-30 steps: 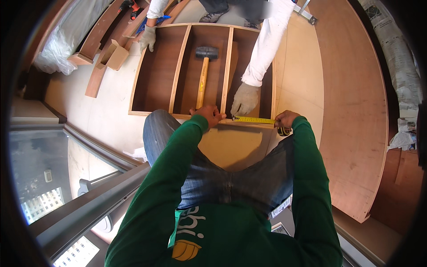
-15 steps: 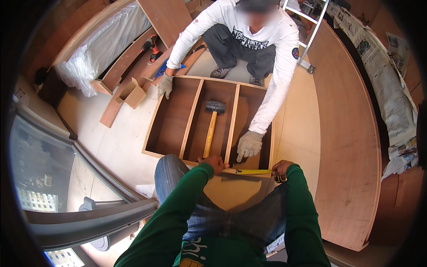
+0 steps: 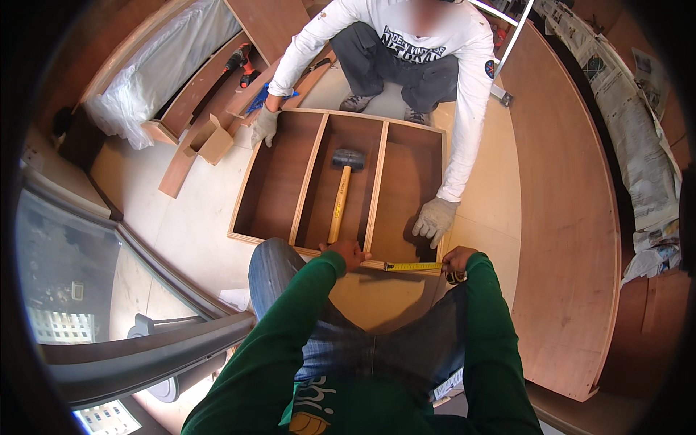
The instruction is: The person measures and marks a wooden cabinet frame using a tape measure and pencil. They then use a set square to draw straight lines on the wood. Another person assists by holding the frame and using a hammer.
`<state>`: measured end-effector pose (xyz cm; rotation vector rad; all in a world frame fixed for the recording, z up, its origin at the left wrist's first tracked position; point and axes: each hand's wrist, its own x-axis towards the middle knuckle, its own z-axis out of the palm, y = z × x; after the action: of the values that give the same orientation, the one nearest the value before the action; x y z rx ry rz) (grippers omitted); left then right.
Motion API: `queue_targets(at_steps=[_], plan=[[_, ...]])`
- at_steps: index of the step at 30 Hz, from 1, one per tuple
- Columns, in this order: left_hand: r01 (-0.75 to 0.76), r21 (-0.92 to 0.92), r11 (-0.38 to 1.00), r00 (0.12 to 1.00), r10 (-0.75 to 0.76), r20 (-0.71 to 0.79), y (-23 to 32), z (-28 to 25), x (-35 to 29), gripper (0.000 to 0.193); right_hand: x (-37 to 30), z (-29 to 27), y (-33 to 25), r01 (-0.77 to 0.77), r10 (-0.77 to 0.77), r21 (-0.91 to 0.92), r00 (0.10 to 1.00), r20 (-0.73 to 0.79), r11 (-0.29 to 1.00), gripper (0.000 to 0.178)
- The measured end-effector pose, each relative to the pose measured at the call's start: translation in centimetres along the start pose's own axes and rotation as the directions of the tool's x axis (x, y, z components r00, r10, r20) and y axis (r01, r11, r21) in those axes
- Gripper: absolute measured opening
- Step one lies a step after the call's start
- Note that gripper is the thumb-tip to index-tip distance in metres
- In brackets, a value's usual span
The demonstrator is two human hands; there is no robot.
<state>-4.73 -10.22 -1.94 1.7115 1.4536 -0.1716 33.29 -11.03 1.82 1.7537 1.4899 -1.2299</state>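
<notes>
A shallow plywood box frame (image 3: 259,241), split by two dividers into three compartments, lies on the floor before my knees. My left hand (image 3: 346,254) is closed on its near edge, by the right divider, with some fingers hidden. A yellow tape measure blade (image 3: 413,267) runs along that edge across the right compartment. At the near right corner my right hand (image 3: 458,259) is closed around the tape measure case (image 3: 455,277), partly covered by my fingers. A rubber mallet (image 3: 341,199) with black head and wooden handle lies in the middle compartment, its handle end by my left hand.
Opposite crouches a person in a white top, one gloved hand (image 3: 266,127) on the far left corner, the other glove (image 3: 435,220) over the right compartment. A cardboard box (image 3: 210,140) and cordless drill (image 3: 243,65) lie left; a long wooden panel (image 3: 558,217) right; a ladder (image 3: 507,65) behind.
The person's gloved hand over the right compartment has moved right, toward the side wall. My hands keep their places on the frame and tape measure; the whole view has shifted slightly.
</notes>
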Motion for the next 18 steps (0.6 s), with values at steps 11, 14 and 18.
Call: queue_targets(at_steps=[11, 14, 18], plan=[[0.022, 0.038, 0.999, 0.999, -0.024, 0.044, 0.2, -0.7, 0.1, 0.053, 0.8, 0.4, 0.6, -0.026, 0.027, 0.034, 0.999, -0.035, 0.999, 0.037], [0.021, 0.054, 0.998, 1.000, -0.021, 0.002, 0.6, -0.4, 0.6, 0.052, 1.4, 0.5, 1.9, 0.000, 0.001, 0.042, 1.000, -0.022, 0.999, 0.037], [0.048, 0.044, 0.998, 0.998, -0.050, 0.042, 0.1, -0.4, 0.5, 0.052, 0.3, 0.0, 0.3, 0.004, -0.004, 0.021, 1.000, -0.003, 1.000, 0.033]])
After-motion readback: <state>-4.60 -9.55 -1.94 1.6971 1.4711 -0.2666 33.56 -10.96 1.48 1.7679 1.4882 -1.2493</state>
